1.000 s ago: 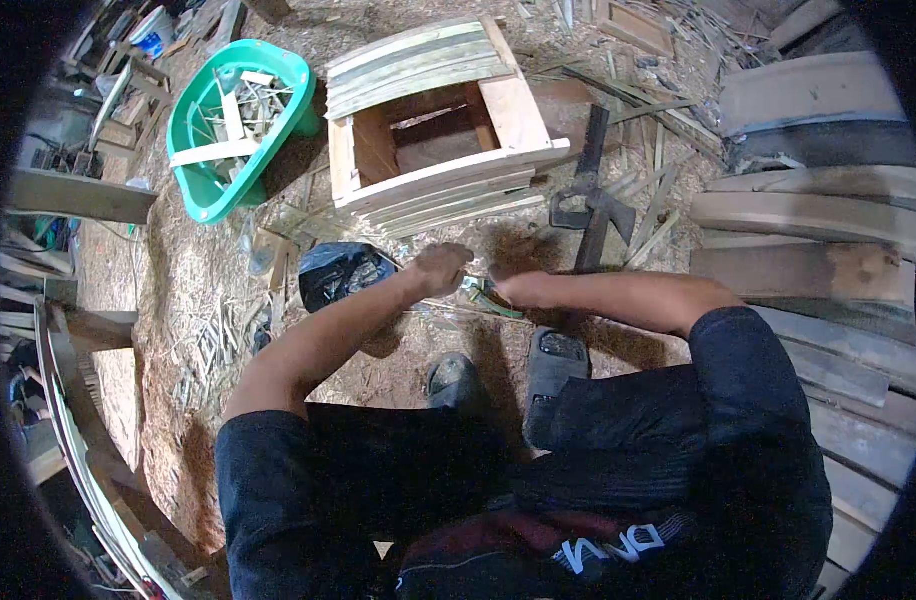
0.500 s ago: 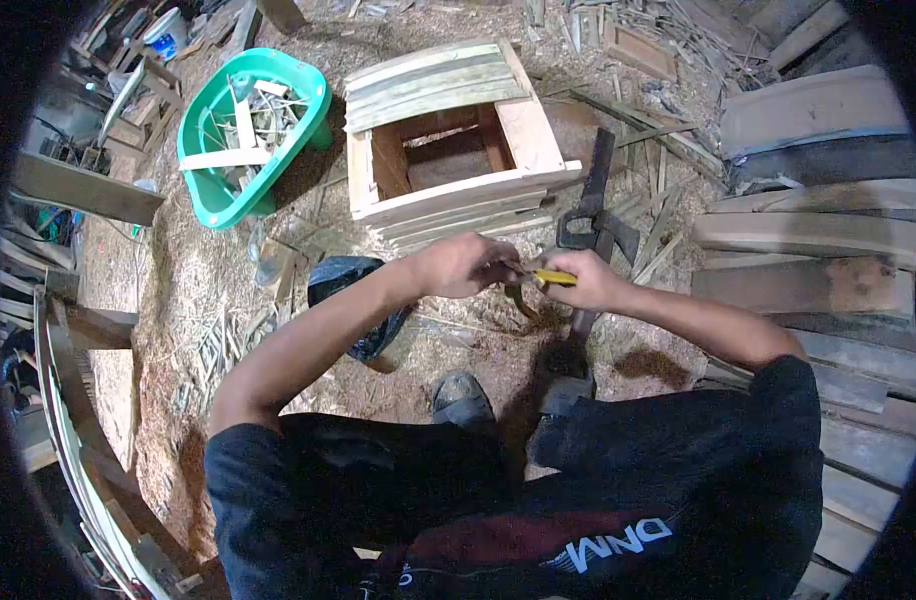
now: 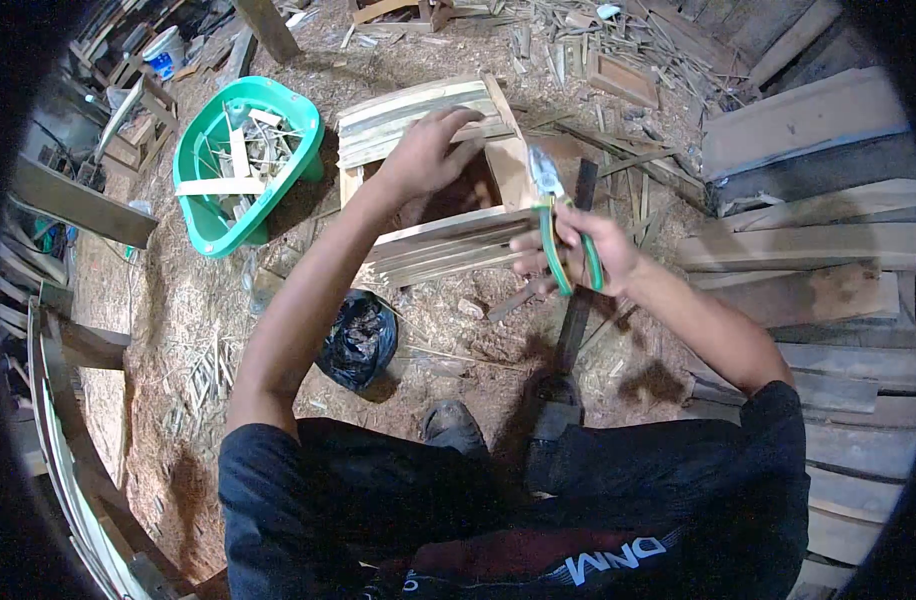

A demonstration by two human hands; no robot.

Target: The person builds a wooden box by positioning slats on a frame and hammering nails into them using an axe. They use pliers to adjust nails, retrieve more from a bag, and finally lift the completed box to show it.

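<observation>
Green-handled pliers (image 3: 545, 200) are sitting in the right hand (image 3: 576, 252), its fingers wrapping the grips and the metal nose pointing up just beside the wooden crate (image 3: 388, 120). The left hand (image 3: 428, 150) is gripping the crate's slatted top, fingers curling over its inner edge. A green tub (image 3: 210, 243) is lying nearby on the sawdust floor.

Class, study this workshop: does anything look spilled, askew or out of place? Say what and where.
Yes. Thin wood offcuts lie strewn over the ground beyond the wooden crate, and a black bag sits crumpled near it. The left hand rests on the crate; the right hand grips green-handled pliers.
</observation>
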